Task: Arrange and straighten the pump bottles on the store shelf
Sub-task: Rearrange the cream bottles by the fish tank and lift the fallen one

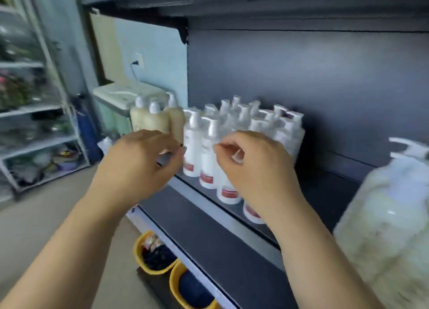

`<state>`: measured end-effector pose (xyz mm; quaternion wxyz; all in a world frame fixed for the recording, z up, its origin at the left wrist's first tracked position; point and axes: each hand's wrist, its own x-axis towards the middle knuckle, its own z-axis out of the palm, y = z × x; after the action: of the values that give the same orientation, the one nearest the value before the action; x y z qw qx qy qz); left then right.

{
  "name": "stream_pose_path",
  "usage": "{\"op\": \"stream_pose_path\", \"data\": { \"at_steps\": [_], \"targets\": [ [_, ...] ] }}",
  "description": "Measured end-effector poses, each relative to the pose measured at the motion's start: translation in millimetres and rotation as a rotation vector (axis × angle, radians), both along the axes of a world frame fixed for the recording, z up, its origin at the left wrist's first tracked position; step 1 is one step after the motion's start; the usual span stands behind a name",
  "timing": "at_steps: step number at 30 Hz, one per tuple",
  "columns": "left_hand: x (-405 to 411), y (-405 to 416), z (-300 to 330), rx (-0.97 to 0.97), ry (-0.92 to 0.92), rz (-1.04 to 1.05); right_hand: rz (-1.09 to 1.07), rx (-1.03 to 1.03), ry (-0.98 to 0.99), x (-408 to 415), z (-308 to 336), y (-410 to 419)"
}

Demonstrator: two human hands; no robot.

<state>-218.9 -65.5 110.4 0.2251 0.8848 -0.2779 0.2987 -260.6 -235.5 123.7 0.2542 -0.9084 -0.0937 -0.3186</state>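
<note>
Several white pump bottles with red labels (pixel 207 156) stand bunched on the dark shelf (pixel 329 192). Left of them are three cream-coloured pump bottles (pixel 151 120). My left hand (pixel 141 162) hovers in front of the cream bottles, its fingers curled and its fingertips close to the leftmost white bottle (pixel 191 146), with nothing seen in its grip. My right hand (pixel 257 167) has curled fingers over the tops of two front-row white bottles (pixel 228 192). Those tops are hidden, so a grip cannot be made out. The picture is motion-blurred.
A large pale pump bottle (pixel 385 216) stands close at the right on the same shelf. Below the shelf edge sit two yellow baskets (pixel 151 257) on the floor. A white rack (pixel 39 123) with goods stands at the left, and another shelf board (pixel 255 4) runs overhead.
</note>
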Motion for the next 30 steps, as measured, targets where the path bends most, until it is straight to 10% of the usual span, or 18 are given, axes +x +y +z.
{"op": "stream_pose_path", "data": {
  "at_steps": [13, 30],
  "targets": [
    [60.7, 233.6, -51.3, 0.045, 0.137, 0.379, 0.117, 0.09, 0.289, 130.4, -62.0, 187.9],
    [283.5, 235.4, -91.2, -0.033, 0.383, -0.129, -0.294, 0.726, 0.058, 279.5, -136.8, 181.7]
  ]
}}
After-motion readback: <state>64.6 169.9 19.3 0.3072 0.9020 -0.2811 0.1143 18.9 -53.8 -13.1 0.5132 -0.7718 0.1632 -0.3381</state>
